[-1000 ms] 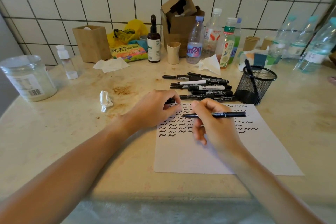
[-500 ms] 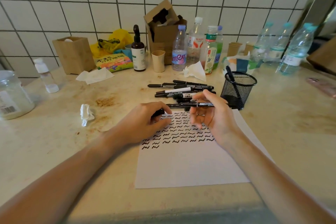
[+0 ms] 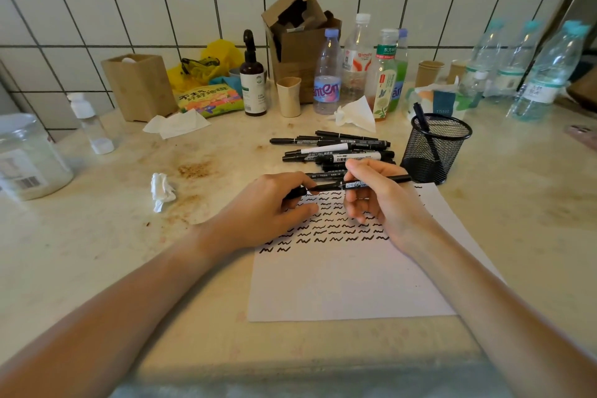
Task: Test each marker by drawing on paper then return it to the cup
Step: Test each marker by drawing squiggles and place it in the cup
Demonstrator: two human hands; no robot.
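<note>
I see both hands over the paper (image 3: 349,284) — right hand (image 3: 384,200) and left hand (image 3: 271,207) pinch one marker (image 3: 355,185) level between them. Cup (image 3: 434,152) beyond the paper's far right corner — one marker inside.

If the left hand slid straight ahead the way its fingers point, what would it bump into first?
Probably the right hand. The left hand points rightward along the marker that both hands hold, just above the paper. Depth is hard to judge.

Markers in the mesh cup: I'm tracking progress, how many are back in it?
1 visible: a black marker stands in the mesh cup, leaning against its left rim. The dark mesh could hide shorter ones.
</note>
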